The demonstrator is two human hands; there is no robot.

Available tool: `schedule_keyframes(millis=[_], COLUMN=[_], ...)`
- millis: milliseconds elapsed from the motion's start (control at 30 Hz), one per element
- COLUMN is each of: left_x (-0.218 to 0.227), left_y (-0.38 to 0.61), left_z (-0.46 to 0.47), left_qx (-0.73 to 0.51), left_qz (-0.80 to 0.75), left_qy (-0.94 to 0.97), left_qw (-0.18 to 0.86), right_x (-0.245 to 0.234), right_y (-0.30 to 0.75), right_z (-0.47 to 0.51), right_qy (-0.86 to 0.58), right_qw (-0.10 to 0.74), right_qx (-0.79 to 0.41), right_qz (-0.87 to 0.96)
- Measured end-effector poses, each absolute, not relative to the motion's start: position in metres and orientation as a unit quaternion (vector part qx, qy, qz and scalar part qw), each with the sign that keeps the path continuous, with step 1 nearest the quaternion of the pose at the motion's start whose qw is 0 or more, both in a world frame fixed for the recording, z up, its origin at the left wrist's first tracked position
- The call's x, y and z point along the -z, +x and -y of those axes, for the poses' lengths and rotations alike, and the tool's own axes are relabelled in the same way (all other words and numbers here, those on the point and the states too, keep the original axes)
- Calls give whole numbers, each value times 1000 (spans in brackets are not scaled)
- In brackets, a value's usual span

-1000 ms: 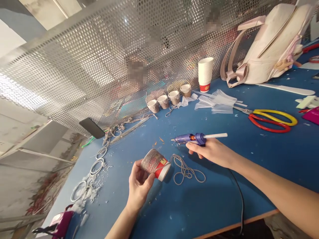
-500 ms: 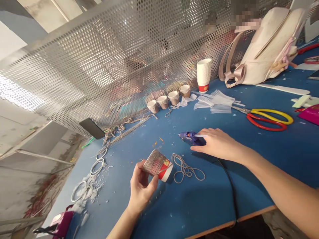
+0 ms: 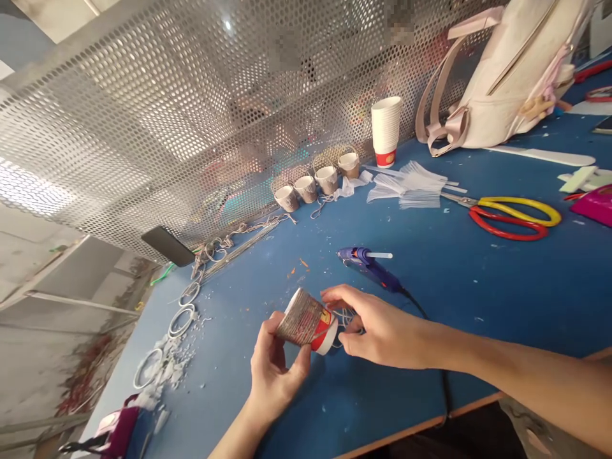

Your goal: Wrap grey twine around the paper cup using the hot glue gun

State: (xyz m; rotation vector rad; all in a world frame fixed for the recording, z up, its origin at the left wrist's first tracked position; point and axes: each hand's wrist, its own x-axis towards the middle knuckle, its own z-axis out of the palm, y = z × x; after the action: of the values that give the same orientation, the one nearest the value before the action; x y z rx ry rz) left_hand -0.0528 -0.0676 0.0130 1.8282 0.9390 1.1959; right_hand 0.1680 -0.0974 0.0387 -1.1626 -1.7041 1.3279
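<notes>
My left hand (image 3: 276, 373) grips a paper cup (image 3: 302, 320), tilted on its side, between thumb and fingers. Grey-brown cord is wound around most of the cup; its red band and white end show uncovered at the right. Close by that end is my right hand (image 3: 382, 328), thumb and fingers apart and curved, with nothing seen held. Behind its fingers a loose coil of cord (image 3: 345, 315) is partly hidden. A blue glue gun (image 3: 370, 264) lies on the table beyond the right hand, a white glue stick poking from its back.
Several cord-wrapped cups (image 3: 306, 189) line the perforated metal screen (image 3: 191, 127), beside stacked paper cups (image 3: 385, 131). Clear glue sticks (image 3: 406, 186), scissors (image 3: 514, 217) and a pale backpack (image 3: 497, 95) are at the right. A phone (image 3: 168, 245) and white rings (image 3: 182, 320) sit left.
My right hand has let go of the glue gun, which now rests on the table, and has moved left and nearer to the cup. The left hand still holds the cup.
</notes>
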Motion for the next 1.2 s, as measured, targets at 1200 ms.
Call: schedule_keyframes(millis=[1200], left_x=[-10], left_y=[-51], left_z=[70], left_qx=[-316], left_qz=[-436], left_qy=[774], left_qw=[334], right_x=[-21], right_y=[159], right_z=[99], right_qy=[-462], right_qw=[410], right_qx=[-284], right_qz=[733])
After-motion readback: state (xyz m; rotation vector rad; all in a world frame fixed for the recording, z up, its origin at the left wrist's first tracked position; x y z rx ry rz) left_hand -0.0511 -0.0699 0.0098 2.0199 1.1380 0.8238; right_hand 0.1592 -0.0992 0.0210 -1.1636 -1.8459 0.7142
